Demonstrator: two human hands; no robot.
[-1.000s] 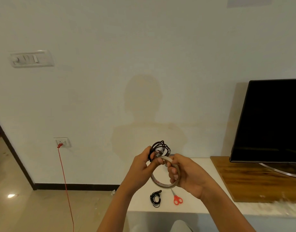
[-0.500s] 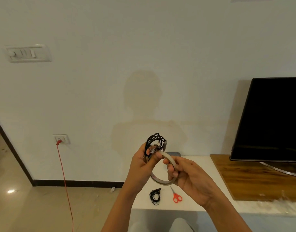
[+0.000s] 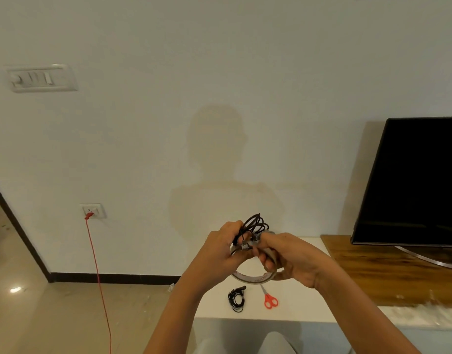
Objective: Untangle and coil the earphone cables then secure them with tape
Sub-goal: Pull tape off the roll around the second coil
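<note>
My left hand [image 3: 219, 249] grips a coiled black earphone cable [image 3: 255, 224] whose loops stick up above the fingers. My right hand [image 3: 288, 256] holds a roll of tape [image 3: 253, 278], fingers curled through its ring, and its fingertips meet the coil beside my left thumb. Both hands are raised in front of the white shelf [image 3: 293, 312]. A second black earphone coil [image 3: 236, 300] lies on the shelf below the hands. Whether a tape strip is on the held coil is hidden by my fingers.
Red-handled scissors [image 3: 269, 298] lie on the shelf right of the second coil. A dark TV [image 3: 413, 180] stands on a wooden top [image 3: 388, 274] at the right. A red cord [image 3: 98, 274] hangs from a wall socket [image 3: 93, 210] at the left.
My right hand has moved up and closer to my left hand, bringing the tape roll's top against the coil. The hands now touch over the cable.
</note>
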